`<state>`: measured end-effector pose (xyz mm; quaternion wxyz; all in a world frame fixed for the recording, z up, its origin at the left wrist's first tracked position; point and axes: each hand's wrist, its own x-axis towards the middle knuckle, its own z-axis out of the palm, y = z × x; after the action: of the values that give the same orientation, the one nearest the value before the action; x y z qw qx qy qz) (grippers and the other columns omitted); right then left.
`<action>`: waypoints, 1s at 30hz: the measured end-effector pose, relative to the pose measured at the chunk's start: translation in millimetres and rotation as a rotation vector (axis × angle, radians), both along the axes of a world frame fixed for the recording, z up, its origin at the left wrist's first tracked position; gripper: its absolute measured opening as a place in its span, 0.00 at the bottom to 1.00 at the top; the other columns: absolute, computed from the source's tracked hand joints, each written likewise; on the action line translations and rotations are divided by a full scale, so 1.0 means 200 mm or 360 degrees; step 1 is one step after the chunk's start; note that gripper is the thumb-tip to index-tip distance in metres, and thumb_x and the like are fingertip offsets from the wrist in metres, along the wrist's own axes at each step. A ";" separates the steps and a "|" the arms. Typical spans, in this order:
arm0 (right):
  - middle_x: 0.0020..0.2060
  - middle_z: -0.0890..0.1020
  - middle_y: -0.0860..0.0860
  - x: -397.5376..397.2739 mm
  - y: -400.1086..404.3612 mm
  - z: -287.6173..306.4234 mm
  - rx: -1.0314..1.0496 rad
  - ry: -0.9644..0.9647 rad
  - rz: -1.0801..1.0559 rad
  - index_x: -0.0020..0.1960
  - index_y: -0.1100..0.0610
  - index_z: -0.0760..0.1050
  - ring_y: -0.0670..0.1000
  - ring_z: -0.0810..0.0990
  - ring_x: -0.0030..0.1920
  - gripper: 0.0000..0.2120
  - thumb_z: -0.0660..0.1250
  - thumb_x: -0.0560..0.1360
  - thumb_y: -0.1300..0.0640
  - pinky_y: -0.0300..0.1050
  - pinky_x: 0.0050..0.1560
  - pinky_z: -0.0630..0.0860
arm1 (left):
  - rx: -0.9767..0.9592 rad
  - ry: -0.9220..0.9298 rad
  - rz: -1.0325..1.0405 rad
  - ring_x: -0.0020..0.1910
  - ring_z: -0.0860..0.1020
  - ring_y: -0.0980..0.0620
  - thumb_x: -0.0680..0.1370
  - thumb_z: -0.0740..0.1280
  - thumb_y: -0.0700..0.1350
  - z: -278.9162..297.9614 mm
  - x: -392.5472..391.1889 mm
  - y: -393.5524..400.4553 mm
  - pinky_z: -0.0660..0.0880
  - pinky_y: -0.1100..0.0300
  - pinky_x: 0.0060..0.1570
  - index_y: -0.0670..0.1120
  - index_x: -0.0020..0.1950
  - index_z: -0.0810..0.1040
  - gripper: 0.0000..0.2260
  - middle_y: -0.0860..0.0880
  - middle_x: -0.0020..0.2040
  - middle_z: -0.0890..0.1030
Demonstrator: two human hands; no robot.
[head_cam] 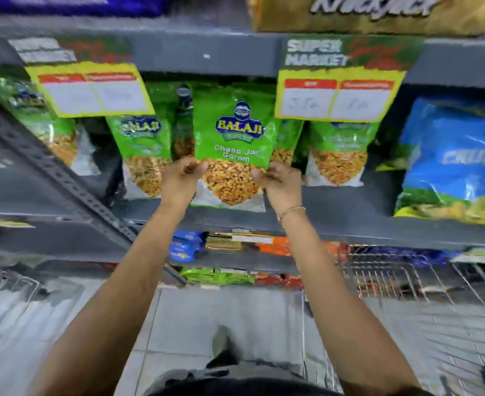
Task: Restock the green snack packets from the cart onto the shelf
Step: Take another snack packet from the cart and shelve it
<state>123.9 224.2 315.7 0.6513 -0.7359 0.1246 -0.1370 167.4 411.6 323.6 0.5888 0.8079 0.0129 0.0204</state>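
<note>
At the middle shelf point(335, 224), a green snack packet point(232, 132) is pinched upright at its lower corners by left hand point(180, 181) and right hand point(281, 184), best seated flush among neighbouring packets point(142, 155).

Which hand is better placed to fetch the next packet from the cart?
The right hand, probably. The wire cart stands on the person's right, below that arm. The left hand could steady the Chana Jor Garam packet on the shelf.

Both hands, left point(182, 178) and right point(278, 181), grip an upright green packet point(232, 132) at the shelf point(350, 224).
</note>
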 end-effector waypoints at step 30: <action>0.26 0.71 0.48 0.19 0.25 -0.04 -0.0325 0.0197 -0.0320 0.32 0.50 0.71 0.47 0.67 0.29 0.12 0.68 0.72 0.59 0.42 0.30 0.61 | 0.0362 0.0019 0.0083 0.31 0.67 0.48 0.76 0.65 0.48 -0.10 0.16 0.05 0.59 0.56 0.35 0.39 0.31 0.70 0.17 0.40 0.29 0.73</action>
<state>161.7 274.7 308.2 0.5471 -0.7891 0.2230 -0.1681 199.8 422.1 303.7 0.4926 0.8689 0.0351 0.0321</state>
